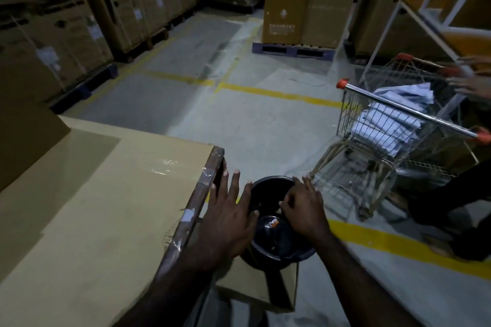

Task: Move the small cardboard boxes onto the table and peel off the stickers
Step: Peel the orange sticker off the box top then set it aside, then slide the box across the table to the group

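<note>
Left hand point(228, 210) spread wide, empty, off table point(93, 207) right edge; right hand point(305, 210) loosely curled over black bin point(268, 188) — contents dim — open floor point(265, 119) ahead.

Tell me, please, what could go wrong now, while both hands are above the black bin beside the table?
1. The round black plastic bin sits on a brown cardboard piece at the edge of the cardboard-covered table; a push from the left hand or right hand might tip it.
2. The metal shopping cart with orange corners, handled by another person's hand, stands close and could roll into the bin.
</note>
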{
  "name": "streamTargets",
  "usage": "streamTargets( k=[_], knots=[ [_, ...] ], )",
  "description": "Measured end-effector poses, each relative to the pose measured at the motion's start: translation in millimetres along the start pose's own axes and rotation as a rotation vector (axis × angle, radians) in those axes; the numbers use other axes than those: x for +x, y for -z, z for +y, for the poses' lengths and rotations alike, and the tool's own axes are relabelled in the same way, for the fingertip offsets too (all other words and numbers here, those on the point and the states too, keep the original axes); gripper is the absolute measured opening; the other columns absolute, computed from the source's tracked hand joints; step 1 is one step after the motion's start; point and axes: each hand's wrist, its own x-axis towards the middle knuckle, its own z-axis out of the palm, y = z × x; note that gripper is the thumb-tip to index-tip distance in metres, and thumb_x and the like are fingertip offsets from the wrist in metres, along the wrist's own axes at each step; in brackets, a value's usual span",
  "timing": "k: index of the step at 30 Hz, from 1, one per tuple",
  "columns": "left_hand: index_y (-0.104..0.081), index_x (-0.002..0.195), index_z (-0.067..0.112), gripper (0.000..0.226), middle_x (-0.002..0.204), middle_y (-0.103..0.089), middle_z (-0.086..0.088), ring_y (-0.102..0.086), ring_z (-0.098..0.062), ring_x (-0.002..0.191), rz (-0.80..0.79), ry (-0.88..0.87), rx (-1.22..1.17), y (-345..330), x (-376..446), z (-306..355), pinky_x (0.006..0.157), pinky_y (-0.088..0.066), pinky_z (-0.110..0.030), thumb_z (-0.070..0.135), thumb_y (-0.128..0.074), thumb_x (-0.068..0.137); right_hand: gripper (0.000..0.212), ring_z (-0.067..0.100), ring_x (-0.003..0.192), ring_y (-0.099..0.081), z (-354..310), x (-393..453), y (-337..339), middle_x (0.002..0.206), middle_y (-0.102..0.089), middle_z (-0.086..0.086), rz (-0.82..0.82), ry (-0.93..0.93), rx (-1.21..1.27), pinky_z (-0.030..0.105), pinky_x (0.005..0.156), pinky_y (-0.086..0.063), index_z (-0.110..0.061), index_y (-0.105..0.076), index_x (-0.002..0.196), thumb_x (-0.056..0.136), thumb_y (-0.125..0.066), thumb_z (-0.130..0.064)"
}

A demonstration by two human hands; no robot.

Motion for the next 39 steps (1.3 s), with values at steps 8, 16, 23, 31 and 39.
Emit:
streamTargets(
  k=[8,16,23,31,39],
  knots=[
    [-0.008,0.154,0.016,0.087,0.159,0.018,-0.012,0.035,-0.024,0.134,-0.086,0.081,-0.026,-17,40,24,0.115,0.012,-0.045,0.055,0.004,0.078,0.029,0.023,0.149,-0.011,32,39,-7,0.155,-0.034,0.004,-0.109,0.073,-0.088,0.046,0.116,-0.014,-0.014,-0.067,0.103,0.100,-0.044,-0.031],
    [-0.008,0.154,0.017,0.086,0.159,0.021,-0.008,0.033,-0.023,0.137,-0.085,0.169,-0.027,-24,59,32,0.113,0.016,-0.040,0.055,0.004,0.078,0.033,0.022,0.150,-0.008,42,55,-5,0.158,-0.030,0.004,-0.148,0.143,0.016,0.048,0.119,-0.009,-0.020,-0.060,0.121,0.099,-0.043,-0.039],
    [-0.007,0.154,0.017,0.077,0.158,0.019,-0.004,0.024,-0.024,0.144,0.041,0.235,-0.077,-17,53,30,0.115,0.012,-0.041,0.056,-0.003,0.088,0.049,0.020,0.150,0.001,24,65,7,0.162,-0.016,0.001,-0.090,0.277,0.010,0.048,0.120,0.000,-0.024,-0.038,0.145,0.102,-0.031,-0.046],
    [-0.003,0.154,0.024,0.073,0.158,0.018,0.002,0.021,-0.019,0.146,0.236,0.390,-0.074,38,17,12,0.119,0.003,-0.045,0.059,-0.007,0.090,0.055,0.025,0.150,-0.008,-50,69,40,0.160,-0.024,0.007,0.049,0.496,0.138,0.049,0.119,-0.009,-0.019,-0.045,0.141,0.094,-0.037,-0.047],
    [0.000,0.154,0.027,0.071,0.160,0.018,0.002,0.026,-0.013,0.143,0.419,0.580,-0.013,104,-99,-13,0.118,0.005,-0.042,0.059,-0.009,0.092,0.056,0.028,0.149,-0.011,-167,-2,65,0.158,-0.028,0.009,0.098,0.756,0.197,0.055,0.118,-0.011,-0.017,-0.048,0.139,0.089,-0.045,-0.043]
  ],
)
